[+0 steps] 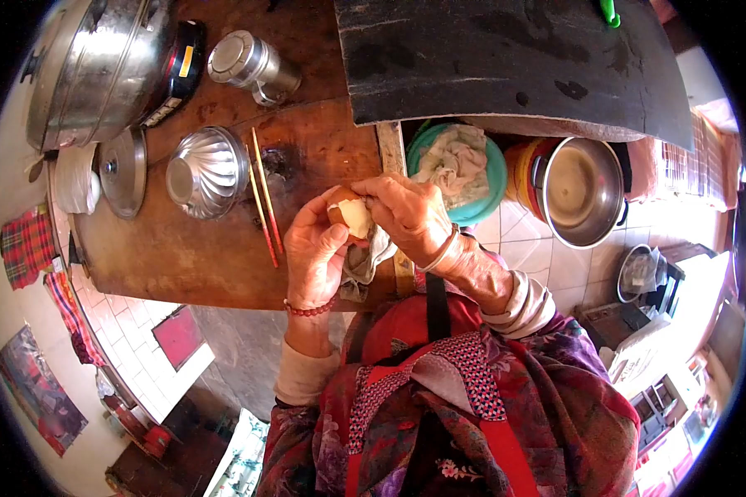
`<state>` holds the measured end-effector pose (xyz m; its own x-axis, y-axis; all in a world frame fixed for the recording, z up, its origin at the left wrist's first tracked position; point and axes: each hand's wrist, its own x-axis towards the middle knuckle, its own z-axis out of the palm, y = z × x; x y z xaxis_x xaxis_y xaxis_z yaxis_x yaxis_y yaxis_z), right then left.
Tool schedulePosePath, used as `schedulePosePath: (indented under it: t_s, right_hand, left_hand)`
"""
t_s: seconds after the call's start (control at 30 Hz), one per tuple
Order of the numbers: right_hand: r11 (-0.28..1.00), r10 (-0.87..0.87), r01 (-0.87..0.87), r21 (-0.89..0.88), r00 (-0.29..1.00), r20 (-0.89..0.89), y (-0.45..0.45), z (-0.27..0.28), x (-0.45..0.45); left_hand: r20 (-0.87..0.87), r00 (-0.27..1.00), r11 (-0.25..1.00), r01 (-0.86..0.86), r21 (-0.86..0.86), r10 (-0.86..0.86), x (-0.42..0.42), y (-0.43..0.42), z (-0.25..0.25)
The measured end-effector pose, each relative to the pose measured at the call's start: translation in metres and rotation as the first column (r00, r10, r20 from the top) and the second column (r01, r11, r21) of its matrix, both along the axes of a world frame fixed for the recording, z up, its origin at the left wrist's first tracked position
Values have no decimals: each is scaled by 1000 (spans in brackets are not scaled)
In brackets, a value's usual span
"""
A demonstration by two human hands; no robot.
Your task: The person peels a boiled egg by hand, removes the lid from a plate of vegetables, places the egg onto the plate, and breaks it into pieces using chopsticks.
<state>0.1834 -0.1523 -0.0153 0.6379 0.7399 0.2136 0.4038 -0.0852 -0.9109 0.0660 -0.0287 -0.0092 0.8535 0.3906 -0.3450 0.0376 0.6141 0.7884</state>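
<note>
My left hand is wrapped round an egg with a brown shell. Part of its pale inside shows where the shell is off. Curled over from the other side, my right hand has its fingertips pressed together at the egg's upper edge; whether a bit of shell is between them is hidden. Below both hands a crumpled grey cloth lies at the table's edge. A pair of wooden chopsticks with red ends rests just left of my left hand, beside a fluted metal bowl turned upside down.
On the wooden table stand a large metal steamer, a metal canister and a pot lid. A dark board covers the far right. Below it are a teal basin with cloth and a big metal pot.
</note>
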Motion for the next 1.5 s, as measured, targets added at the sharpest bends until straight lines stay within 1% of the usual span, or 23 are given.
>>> schedulePosePath:
  t_s: [0.07,0.13,0.27,0.33,0.37,0.47,0.5,0.53,0.57,0.6,0.67,0.8,0.87,0.9,0.97,1.0,1.03,1.1,1.13,1.17,1.23,1.33,1.5]
  right_hand:
    - [1000,-2,2,-19,1000,-3,0,0,1]
    - [998,-13,16,59,999,-51,1,-1,1]
    - [1000,-15,16,20,998,-60,-1,-2,2]
    - [998,-15,26,50,976,-217,1,-4,2]
    - [998,-13,24,50,976,-219,0,-1,3]
    - [1000,-3,-1,-7,818,-575,-2,3,6]
    - [1000,-3,-1,-7,818,-575,-2,3,7]
    - [999,28,1,39,675,-737,-2,3,9]
    - [996,67,12,84,501,-863,-3,3,10]
    - [996,67,12,85,502,-862,-3,2,11]
    - [989,111,74,127,197,-974,-5,-4,12]
    - [967,172,169,190,116,-978,-6,-11,7]
    - [973,164,107,203,295,-941,-6,-14,5]
    - [973,165,107,204,294,-941,-6,-14,5]
    - [981,150,34,189,480,-864,-8,-14,6]
    - [987,158,-72,142,581,-799,-11,-9,8]
    - [987,158,-72,143,581,-798,-11,-8,6]
    - [991,130,-113,64,899,-418,-9,-6,4]
    - [991,135,-119,68,931,-340,-10,-6,4]
    - [991,135,-119,68,931,-340,-9,-9,4]
    - [986,116,-105,132,990,-78,-7,-13,5]
    - [994,91,-91,60,996,3,-6,-5,2]
    - [996,53,-55,71,998,31,-3,-9,-3]
  left_hand:
    - [-3,1000,1000,-3,4,3,-1,1,0]
    - [7,1000,1000,27,-1,-27,-2,2,0]
    - [-51,998,998,27,62,-24,-1,-1,-2]
    - [-28,999,997,26,80,-23,-2,-2,-4]
    - [-30,999,997,24,80,-21,-2,-2,-4]
    - [7,1000,999,0,51,-1,-1,-2,-4]
    - [63,998,999,28,-27,-27,-2,-1,-5]
    - [121,992,993,60,-103,-48,-3,0,-5]
    - [121,992,993,61,-103,-48,-3,0,-6]
    - [149,987,986,86,-140,-64,-3,0,-6]
    - [179,981,978,111,-175,-79,-3,-1,-6]
    - [171,981,971,129,-201,-95,-6,3,-11]
    - [160,979,967,156,-204,-124,-8,4,-13]
    - [141,986,974,117,-194,-90,-7,2,-9]
    - [122,991,981,77,-180,-55,-8,2,-5]
    - [105,993,983,80,-167,-63,-9,2,-4]
    - [88,994,984,83,-155,-70,-9,2,-4]
    - [84,994,989,83,-121,-73,-10,1,-2]
    - [77,994,993,81,-89,-75,-11,0,-1]
    - [77,994,993,82,-89,-75,-12,0,-2]
    - [81,994,996,74,-48,-70,-14,1,-4]
    - [74,996,997,54,-58,-49,-13,0,-3]
    - [59,998,998,28,-56,-25,-12,-2,-3]
